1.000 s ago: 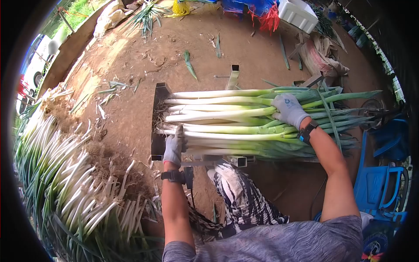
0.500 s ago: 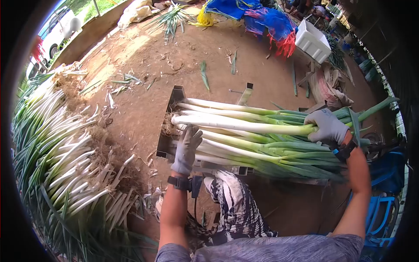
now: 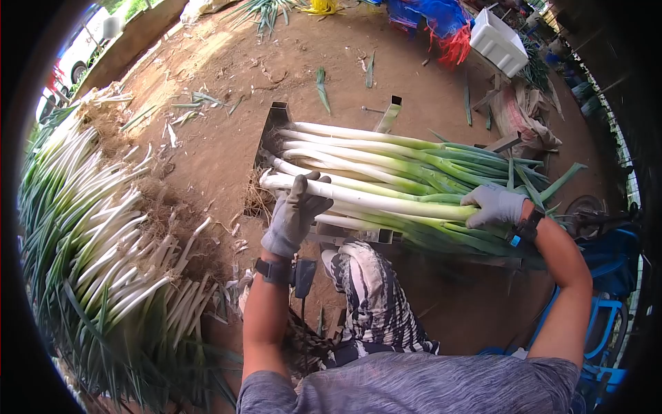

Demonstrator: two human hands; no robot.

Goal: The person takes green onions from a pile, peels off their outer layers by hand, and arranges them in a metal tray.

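Observation:
A bundle of leeks lies lengthwise in a metal rack, white roots ends to the left and green leaves to the right. My right hand, in a grey glove, is closed around one thick leek where its white stem turns green. That leek lies along the near side of the bundle. Beside its root end is my gloved left hand, its fingers stretched and apart, touching the stem. Roots hang at the rack's left end.
A large heap of leeks covers the ground at the left. A white crate, a sack and blue and red plastic strands are at the back right. Leaf scraps litter the soil. A blue chair frame stands at the right.
The held leek has shifted nearer my body across the bundle, my right hand moving with it. My left hand has turned and spread its fingers at the root end. The view has shifted slightly.

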